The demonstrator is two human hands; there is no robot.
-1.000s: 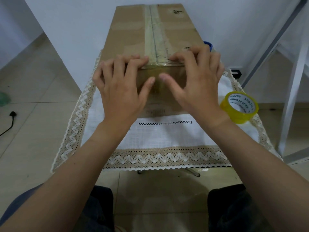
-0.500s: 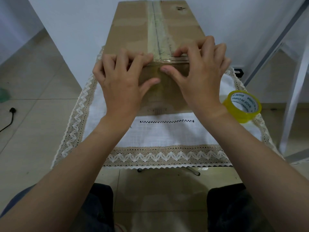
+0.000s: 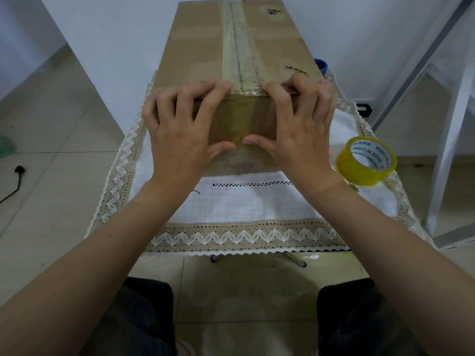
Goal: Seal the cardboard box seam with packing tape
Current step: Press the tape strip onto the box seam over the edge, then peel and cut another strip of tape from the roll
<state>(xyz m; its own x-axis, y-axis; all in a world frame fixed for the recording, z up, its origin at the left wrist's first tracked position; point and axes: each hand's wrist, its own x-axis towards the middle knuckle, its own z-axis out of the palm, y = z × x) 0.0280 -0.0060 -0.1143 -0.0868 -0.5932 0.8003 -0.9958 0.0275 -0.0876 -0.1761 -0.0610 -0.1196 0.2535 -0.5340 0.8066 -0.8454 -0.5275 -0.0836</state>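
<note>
As hands (image 3: 180, 134) (image 3: 300, 129) clasp box (image 3: 200, 42) end, thumbs (image 3: 223, 147) on tape (image 3: 241, 119).

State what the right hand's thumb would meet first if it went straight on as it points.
Probably the thumb of the left hand: the right hand points its thumb leftward across the cardboard box, tips nearly touching.

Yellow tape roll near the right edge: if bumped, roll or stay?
The tape roll lies roughly on its flat face, so it would likely slide, not roll. The woven tablecloth probably adds grip. It sits near the cloth's edge; a hard push might drop it.
</note>
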